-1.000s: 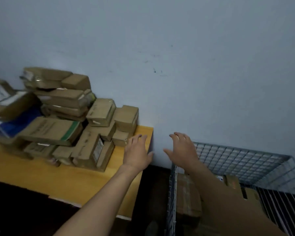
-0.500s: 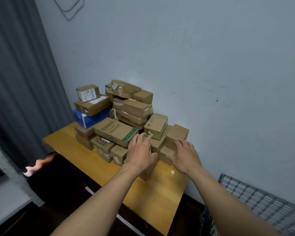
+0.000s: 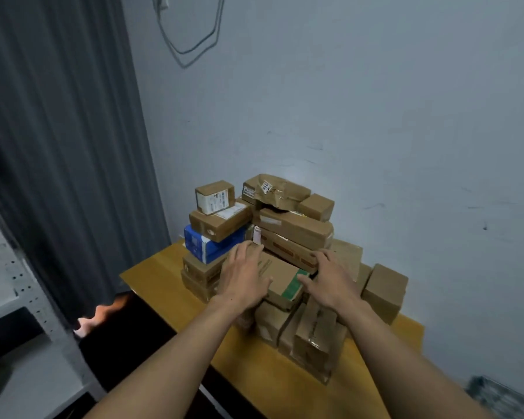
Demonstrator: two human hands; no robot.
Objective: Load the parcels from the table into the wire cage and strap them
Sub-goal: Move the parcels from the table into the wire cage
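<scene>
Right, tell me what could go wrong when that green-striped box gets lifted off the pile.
1. The green-striped box, under the left hand and right hand, butts against the long brown box in the tall stack behind. Dragging it could shake loose the crumpled parcel on top.
2. The front carton below it stands close to the table edge and may get knocked off.

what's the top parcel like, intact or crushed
Crushed: the top parcel shows crumpled, buckled brown wrapping and a dented front edge.
</scene>
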